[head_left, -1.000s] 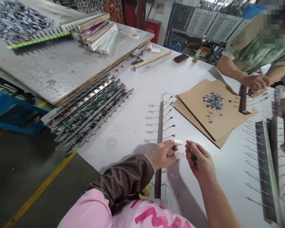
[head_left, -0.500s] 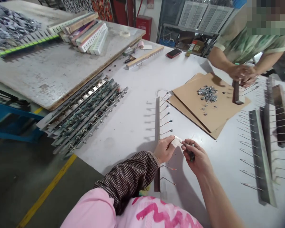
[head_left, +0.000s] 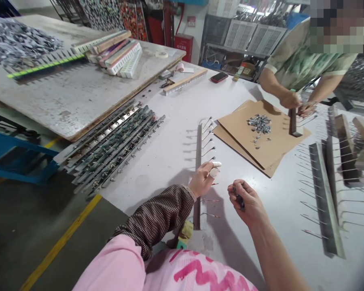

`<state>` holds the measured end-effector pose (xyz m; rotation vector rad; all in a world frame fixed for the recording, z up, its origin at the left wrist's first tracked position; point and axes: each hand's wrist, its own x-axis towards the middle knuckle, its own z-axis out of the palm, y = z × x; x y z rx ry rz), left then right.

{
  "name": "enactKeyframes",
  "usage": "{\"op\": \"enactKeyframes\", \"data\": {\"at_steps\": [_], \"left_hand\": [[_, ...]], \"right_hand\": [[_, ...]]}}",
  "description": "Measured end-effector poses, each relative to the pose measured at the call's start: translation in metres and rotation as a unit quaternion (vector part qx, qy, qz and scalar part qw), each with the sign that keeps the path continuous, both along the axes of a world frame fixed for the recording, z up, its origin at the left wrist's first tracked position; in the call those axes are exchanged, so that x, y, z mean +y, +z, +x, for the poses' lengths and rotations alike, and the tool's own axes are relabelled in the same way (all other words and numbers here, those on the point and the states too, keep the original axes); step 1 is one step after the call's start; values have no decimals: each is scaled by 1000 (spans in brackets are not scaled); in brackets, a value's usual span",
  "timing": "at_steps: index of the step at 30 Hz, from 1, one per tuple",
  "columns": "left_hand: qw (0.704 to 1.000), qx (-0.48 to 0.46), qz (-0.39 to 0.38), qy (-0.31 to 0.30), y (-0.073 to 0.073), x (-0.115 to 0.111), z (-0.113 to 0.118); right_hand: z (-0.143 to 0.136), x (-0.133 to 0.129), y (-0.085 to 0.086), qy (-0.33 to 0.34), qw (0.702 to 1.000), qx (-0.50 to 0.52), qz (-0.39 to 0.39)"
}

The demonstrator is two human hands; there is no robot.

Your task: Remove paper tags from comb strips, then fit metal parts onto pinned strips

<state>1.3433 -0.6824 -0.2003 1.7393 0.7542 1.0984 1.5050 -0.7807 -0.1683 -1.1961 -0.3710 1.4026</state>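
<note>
A narrow metal bar point(head_left: 198, 145) lies lengthwise before me, with thin wires sticking out to its right. Small dark grey pieces point(head_left: 212, 148) sit on the tips of the far wires, while the near wires show bare reddish ends. My left hand point(head_left: 200, 180) is over the bar's middle, white coverings on its fingers; thumb and forefinger stand slightly apart beside the wires, nothing visible between them. To the right, my right hand point(head_left: 250, 204) is closed around several small dark pieces point(head_left: 239, 199), its fingertips pressed together and apart from the wires.
Brown boards point(head_left: 245, 133) carry a pile of grey pieces point(head_left: 260, 123). Across the table, a co-worker's hands point(head_left: 299, 106) hold another bar point(head_left: 294, 123). More wired bars point(head_left: 326, 198) lie at right, stacked metal strips point(head_left: 118, 141) at left. A phone point(head_left: 219, 77) lies at the back.
My left thumb and forefinger have parted, and my hands have moved away from each other. A dark piece now shows on the wire tip just beyond my left hand, as before.
</note>
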Motion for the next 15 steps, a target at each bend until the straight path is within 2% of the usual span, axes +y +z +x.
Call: {"op": "enactKeyframes", "data": {"at_steps": [4,9,15], "left_hand": [[995,3,51,88,-6,-29,-16],[993,66,87,34,-11,-44,-21],[992,86,90,32,-19,-38,-17]], "right_hand": [[-8,3,-2,1,1000,8,-20],[-16,6,-2,-27,1000,6,-5],[-17,5,1,19,999,-22,-19]]}}
